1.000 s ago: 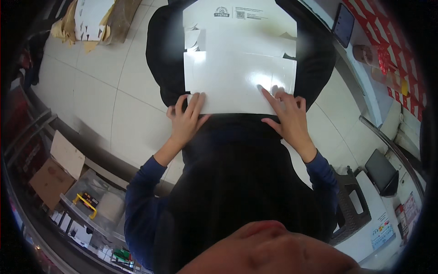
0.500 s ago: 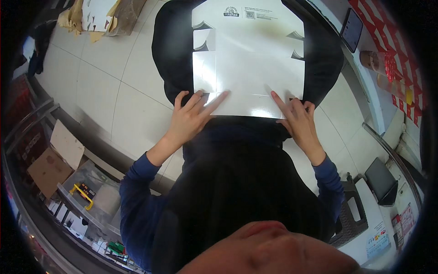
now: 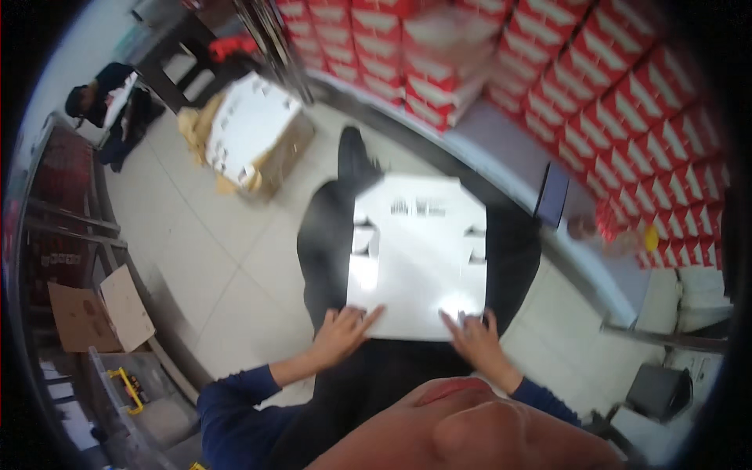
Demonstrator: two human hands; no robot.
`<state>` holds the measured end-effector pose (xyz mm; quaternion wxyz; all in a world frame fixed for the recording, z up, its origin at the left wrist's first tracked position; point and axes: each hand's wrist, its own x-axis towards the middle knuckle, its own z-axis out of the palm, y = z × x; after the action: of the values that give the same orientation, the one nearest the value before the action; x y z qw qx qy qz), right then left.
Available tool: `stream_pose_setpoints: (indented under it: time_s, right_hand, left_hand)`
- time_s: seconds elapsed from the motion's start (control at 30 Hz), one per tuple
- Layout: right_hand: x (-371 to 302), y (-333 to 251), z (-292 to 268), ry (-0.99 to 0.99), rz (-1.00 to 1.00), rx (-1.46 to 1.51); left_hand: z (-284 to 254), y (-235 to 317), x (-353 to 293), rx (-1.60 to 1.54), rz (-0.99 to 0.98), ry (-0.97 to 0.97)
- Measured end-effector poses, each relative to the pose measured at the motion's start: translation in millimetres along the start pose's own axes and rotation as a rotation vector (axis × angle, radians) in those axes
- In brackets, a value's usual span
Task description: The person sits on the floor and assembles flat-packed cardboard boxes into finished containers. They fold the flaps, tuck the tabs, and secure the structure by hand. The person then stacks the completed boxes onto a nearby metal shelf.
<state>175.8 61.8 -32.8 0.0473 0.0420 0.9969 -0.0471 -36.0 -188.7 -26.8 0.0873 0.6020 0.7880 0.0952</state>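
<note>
A flat white cardboard box blank [image 3: 419, 270], glossy, with slots cut along both sides and small dark print near its far end, lies across my dark-clothed lap. At its near left corner my left hand [image 3: 343, 330] grips the edge, the index finger stretched over the top face. My right hand [image 3: 473, 338] mirrors this at the near right corner, index finger pointing inward on the card and the other fingers bent round the edge. Both thumbs are hard to make out.
An opened brown carton [image 3: 286, 149] with a stack of white blanks stands on the tiled floor ahead left. Red-and-white boxes [image 3: 611, 102] are stacked at the far right. A phone [image 3: 553, 192] lies on the ledge beside drink cups [image 3: 619, 235]. A clear bin [image 3: 149, 407] sits at lower left.
My view has tilted up and shifted, bringing the stacked red boxes and more floor into sight. The hands keep their places at the blank's near corners.
</note>
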Motion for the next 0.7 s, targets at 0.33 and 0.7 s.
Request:
stream_pose_setpoints:
  time_s: [0.33,0.7]
  right_hand:
    - [6,-3,-50,-0.128,-0.010,0.244]
    - [8,-8,-95,-0.135,-0.003,0.229]
  left_hand:
    - [8,-3,4,0.039,-0.005,0.042]
    - [-19,-18,-2,-0.115,0.073,-0.040]
